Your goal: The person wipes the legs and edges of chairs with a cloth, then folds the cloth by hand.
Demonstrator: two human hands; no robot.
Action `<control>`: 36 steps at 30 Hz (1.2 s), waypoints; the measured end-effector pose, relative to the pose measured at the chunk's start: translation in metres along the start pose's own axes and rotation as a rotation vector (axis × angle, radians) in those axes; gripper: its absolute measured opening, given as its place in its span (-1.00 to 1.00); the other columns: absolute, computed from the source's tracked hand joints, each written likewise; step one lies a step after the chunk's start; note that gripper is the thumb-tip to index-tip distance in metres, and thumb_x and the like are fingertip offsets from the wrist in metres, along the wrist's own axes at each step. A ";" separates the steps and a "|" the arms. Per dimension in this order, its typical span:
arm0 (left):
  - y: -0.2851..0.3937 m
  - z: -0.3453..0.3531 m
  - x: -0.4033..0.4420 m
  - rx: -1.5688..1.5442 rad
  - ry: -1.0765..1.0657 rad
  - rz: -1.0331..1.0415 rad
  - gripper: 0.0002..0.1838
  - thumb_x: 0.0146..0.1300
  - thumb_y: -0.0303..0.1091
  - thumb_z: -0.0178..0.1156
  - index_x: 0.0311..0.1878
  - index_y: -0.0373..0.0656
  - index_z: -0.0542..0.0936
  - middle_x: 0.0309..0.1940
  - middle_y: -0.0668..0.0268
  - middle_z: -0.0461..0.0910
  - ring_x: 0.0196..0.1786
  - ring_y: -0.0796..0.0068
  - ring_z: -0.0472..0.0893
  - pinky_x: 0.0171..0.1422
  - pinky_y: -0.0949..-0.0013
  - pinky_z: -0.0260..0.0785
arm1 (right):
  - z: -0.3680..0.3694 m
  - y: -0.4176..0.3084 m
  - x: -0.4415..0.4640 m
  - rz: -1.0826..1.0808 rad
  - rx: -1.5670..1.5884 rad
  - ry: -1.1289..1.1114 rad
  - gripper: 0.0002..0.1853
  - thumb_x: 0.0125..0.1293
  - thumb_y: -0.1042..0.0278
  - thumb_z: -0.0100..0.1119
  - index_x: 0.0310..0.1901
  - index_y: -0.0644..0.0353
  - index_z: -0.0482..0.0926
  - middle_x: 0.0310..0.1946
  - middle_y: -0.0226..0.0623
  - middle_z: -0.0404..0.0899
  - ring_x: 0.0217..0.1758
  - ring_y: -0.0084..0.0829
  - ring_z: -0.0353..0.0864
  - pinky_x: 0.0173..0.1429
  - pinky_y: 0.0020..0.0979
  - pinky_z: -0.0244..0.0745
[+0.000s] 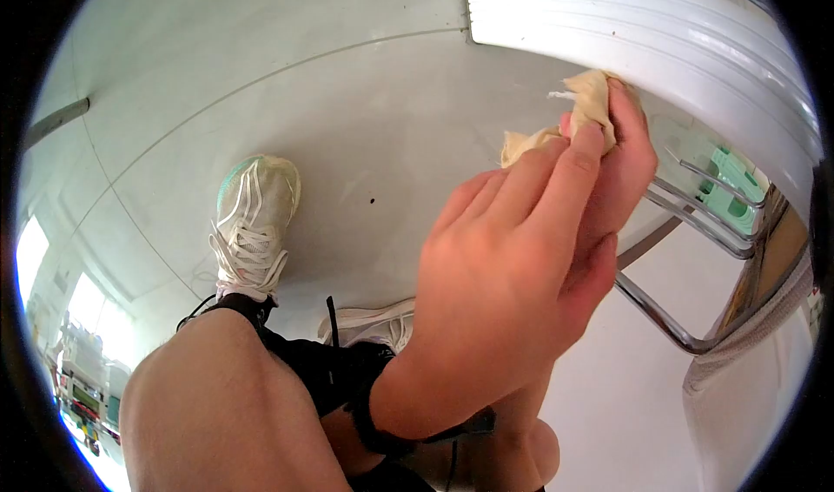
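A crumpled pale yellow cloth [592, 101] is bunched between my two hands, just below the lower edge of a white ribbed panel [608, 23]. My left hand [504, 249], a dark band at its wrist, lies in front with its back to the camera and its fingertips pressed on the cloth. Behind it and to its right, my right hand [627, 158] is wrapped round the cloth, close to the panel's edge. My left hand hides much of my right palm and wrist.
Chair-like metal tubes [665, 314] and a green plastic item [731, 192] are at the right. My shoe [256, 218] stands on the grey tiled floor [373, 127], with another behind my wrist. A dark bar [59, 120] is at the left edge.
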State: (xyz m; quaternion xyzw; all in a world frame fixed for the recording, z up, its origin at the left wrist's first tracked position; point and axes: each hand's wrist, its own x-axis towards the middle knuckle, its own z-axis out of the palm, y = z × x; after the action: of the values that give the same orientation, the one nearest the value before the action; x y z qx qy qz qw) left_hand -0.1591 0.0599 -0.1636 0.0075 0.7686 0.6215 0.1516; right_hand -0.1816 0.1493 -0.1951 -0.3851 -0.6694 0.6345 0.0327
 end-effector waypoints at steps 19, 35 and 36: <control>0.001 -0.002 0.001 -0.029 -0.022 0.017 -0.30 -0.06 -0.41 0.35 0.25 -0.16 0.40 -0.05 0.24 0.55 -0.13 0.25 0.58 0.06 0.27 0.40 | -0.004 -0.010 0.020 -0.121 -0.080 0.114 -0.77 0.27 0.46 0.09 -0.06 0.32 0.56 -0.24 -0.45 0.48 -0.15 -0.58 0.40 -0.08 -0.60 0.30; -0.012 0.013 -0.001 -0.013 0.093 -0.020 -0.34 -0.03 -0.39 0.36 0.24 -0.15 0.45 -0.06 0.18 0.60 -0.09 0.18 0.63 -0.01 0.26 0.48 | -0.003 0.003 -0.028 0.064 0.110 0.049 -0.73 0.35 0.30 -0.01 -0.08 0.31 0.54 -0.25 -0.36 0.51 -0.19 -0.51 0.47 -0.09 -0.51 0.38; -0.011 0.013 -0.002 -0.015 0.093 -0.023 -0.35 -0.03 -0.39 0.36 0.23 -0.15 0.46 -0.07 0.18 0.60 -0.10 0.17 0.63 -0.01 0.26 0.48 | -0.005 0.005 -0.035 0.083 0.116 0.043 -0.73 0.35 0.29 -0.02 -0.08 0.31 0.54 -0.25 -0.36 0.51 -0.19 -0.51 0.47 -0.09 -0.50 0.38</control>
State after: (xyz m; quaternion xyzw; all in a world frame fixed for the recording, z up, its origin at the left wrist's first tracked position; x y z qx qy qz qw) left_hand -0.1526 0.0690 -0.1760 -0.0312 0.7702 0.6251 0.1228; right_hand -0.1520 0.1332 -0.1825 -0.4234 -0.6141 0.6646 0.0431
